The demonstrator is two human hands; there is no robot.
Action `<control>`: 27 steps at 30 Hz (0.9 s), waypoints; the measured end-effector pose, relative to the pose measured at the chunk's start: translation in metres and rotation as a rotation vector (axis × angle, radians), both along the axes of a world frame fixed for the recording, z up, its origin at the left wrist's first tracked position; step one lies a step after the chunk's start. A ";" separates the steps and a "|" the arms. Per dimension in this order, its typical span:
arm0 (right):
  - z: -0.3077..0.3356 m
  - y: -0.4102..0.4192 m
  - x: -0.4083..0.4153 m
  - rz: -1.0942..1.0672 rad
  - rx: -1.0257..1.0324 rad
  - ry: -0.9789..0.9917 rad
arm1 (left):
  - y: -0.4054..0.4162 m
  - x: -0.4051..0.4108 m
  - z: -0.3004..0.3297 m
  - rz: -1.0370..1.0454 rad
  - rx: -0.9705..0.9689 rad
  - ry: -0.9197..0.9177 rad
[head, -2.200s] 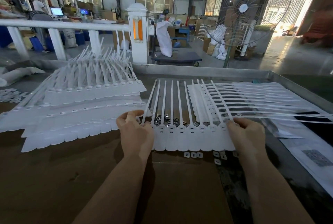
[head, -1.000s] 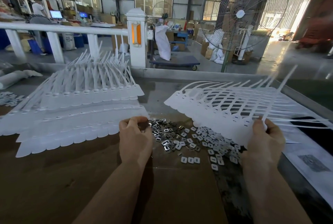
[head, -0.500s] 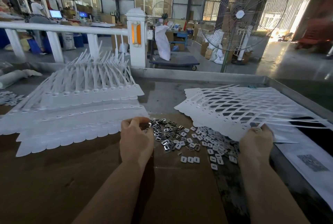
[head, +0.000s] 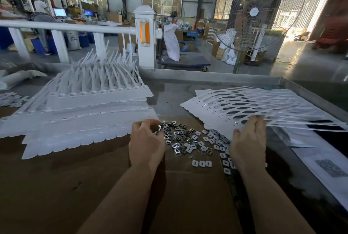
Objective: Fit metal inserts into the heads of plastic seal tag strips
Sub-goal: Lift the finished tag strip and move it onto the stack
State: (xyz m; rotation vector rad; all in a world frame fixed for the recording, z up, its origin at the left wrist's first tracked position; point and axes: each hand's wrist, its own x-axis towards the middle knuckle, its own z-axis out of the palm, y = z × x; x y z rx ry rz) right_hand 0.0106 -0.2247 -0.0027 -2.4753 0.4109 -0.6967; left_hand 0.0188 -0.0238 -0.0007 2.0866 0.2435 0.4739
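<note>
A heap of small metal inserts (head: pixel 190 142) lies on the brown board between my hands. My left hand (head: pixel 146 144) is curled at the heap's left edge and holds a few inserts in its fingers. My right hand (head: pixel 248 142) has its fingers straight, with the tips touching the near edge of a flat pile of white seal tag strips (head: pixel 254 107) on the right. A bigger stack of white tag strips (head: pixel 84 107) lies on the left, its tails pointing up and away.
The work surface is a metal tray with a raised rim (head: pixel 207 77). Printed white sheets (head: pixel 323 164) lie at the right. Behind the tray stand a white railing post (head: pixel 146 35) and a large pedestal fan (head: pixel 254 11).
My right hand carried the sheet of strips to the right, laid it on the right pile and let go. My left hand stayed at the inserts, now uncovered.
</note>
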 end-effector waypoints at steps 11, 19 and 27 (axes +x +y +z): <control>0.000 0.039 -0.009 0.585 -0.256 -0.181 | -0.001 0.004 -0.003 0.006 0.047 0.002; -0.004 0.039 -0.007 0.687 -0.325 -0.054 | 0.008 0.010 0.005 0.004 -0.345 -0.024; -0.004 0.040 -0.009 0.683 -0.294 -0.030 | 0.042 0.029 0.038 0.081 -0.945 -0.048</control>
